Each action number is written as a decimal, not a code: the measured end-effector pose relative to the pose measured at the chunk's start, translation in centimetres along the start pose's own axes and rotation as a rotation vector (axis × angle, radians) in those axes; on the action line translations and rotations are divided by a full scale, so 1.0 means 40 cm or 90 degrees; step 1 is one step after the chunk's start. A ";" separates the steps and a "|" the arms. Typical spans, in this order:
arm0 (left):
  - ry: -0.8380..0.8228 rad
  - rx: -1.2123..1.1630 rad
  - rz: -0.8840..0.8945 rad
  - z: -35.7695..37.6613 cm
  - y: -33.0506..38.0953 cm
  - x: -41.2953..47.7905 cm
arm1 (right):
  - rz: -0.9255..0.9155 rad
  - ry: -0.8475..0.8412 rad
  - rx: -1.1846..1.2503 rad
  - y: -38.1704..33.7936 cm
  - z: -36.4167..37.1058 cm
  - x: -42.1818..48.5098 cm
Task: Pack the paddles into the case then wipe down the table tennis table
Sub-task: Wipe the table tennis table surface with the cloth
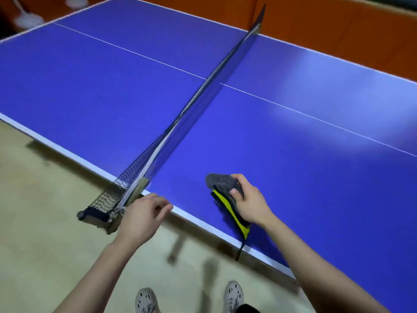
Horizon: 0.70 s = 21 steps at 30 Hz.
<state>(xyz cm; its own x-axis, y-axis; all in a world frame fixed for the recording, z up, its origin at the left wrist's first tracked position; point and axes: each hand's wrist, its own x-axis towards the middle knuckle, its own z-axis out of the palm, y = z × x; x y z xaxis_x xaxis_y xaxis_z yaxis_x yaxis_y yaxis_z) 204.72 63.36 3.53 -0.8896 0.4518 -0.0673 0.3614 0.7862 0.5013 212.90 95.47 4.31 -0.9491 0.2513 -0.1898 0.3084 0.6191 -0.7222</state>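
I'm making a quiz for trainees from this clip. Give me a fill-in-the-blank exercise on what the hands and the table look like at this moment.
1. The right hand grips a grey cloth together with a black and ____ paddle case.
2. The playing surface of the table tennis table is ____ with white lines.
3. The left hand holds nothing, beside the near clamp of the ____.

Missing words: yellow; blue; net

glossy blue table point(293, 154), fuzzy grey cloth point(222, 182)
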 end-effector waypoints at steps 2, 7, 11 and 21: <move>0.042 -0.126 -0.006 -0.090 -0.036 0.009 | -0.061 -0.061 0.019 -0.143 0.006 0.027; -0.027 -0.272 0.037 -0.349 -0.144 0.051 | -0.175 -0.200 0.056 -0.488 0.107 0.092; -0.056 -0.338 0.058 -0.503 -0.247 0.090 | -0.173 -0.159 0.079 -0.639 0.220 0.152; -0.097 -0.337 0.117 -0.655 -0.489 0.306 | 0.017 -0.015 0.007 -0.765 0.539 0.291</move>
<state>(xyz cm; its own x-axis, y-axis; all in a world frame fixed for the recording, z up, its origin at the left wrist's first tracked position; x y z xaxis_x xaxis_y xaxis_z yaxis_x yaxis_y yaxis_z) 179.44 42.48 15.49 -0.7615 0.6468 -0.0425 0.2821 0.3897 0.8767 191.06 63.41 9.84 -0.9417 0.2498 -0.2255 0.3335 0.6046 -0.7233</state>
